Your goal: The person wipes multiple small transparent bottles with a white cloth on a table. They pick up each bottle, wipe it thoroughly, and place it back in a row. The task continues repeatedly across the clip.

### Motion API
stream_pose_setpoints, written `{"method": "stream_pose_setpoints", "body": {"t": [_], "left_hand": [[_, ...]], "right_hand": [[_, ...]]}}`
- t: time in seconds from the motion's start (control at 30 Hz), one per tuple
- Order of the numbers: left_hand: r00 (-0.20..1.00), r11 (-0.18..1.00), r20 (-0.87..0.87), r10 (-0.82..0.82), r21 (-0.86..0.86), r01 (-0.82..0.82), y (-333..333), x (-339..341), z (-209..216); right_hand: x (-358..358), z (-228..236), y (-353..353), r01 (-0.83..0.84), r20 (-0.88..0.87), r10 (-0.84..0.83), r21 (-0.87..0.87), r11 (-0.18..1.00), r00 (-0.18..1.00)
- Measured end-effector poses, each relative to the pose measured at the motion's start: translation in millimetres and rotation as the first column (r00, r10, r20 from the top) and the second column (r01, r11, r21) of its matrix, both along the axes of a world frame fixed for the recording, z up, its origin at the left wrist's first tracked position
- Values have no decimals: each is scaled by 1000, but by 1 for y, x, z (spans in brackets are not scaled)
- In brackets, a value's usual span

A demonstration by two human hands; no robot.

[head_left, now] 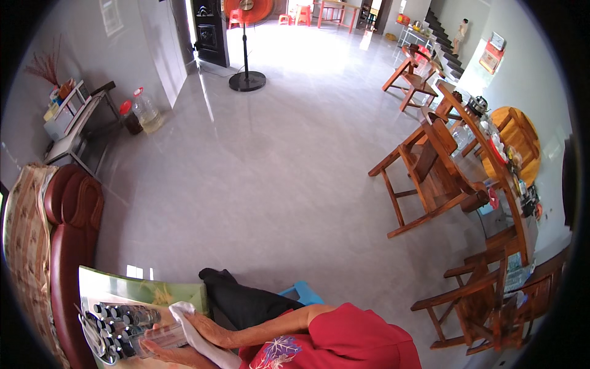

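Note:
My left hand (175, 355) is closed around a clear glass bottle (165, 336) that lies sideways low over the table. From the other side, my right hand (211, 330) presses a white cloth (189, 326) against one end of the bottle. Part of the cloth hangs down between my two hands. Several small clear bottles with black caps (140, 316) are grouped on the table beside my left hand. A pale loop, like a cord or wire (91, 335), is at their outer side. My fingertips under the cloth are hidden.
The table (101, 280) has a green and white top. A blue plastic stool (301, 293) is beyond my arm. A brown leather sofa (70, 258) stands left; wooden chairs (430, 178) are right. An orange fan (246, 80) and lidded jars (145, 114) stand farther off.

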State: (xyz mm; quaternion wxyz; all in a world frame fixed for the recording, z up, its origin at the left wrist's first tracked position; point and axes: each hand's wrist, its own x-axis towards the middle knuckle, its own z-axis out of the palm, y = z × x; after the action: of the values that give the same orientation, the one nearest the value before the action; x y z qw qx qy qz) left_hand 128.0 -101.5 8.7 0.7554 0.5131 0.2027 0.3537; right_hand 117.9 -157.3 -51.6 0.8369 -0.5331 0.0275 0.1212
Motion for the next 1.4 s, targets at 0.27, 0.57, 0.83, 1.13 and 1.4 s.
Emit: {"method": "stream_pose_setpoints", "body": {"t": [0.27,0.57,0.83,1.13,1.4], "left_hand": [[986,988,-85,146,63,-141,31,7,-11],[996,964,67,66,-263,-46,80,-2,-22],[971,877,38,-237,-422,231,53,-42,-65],[917,910,-48,-395,-157,383,40,-73,-54],[894,897,-82,-440,1,441,42,-65,-16]], "right_hand": [[-25,-32,-4,-178,114,251,-439,881,961],[-13,30,-47,-604,134,651,-271,750,748],[2,46,-24,19,663,480,-597,802,575],[35,57,12,-434,138,442,-85,897,886],[39,54,10,-389,287,445,-232,892,848]]}}
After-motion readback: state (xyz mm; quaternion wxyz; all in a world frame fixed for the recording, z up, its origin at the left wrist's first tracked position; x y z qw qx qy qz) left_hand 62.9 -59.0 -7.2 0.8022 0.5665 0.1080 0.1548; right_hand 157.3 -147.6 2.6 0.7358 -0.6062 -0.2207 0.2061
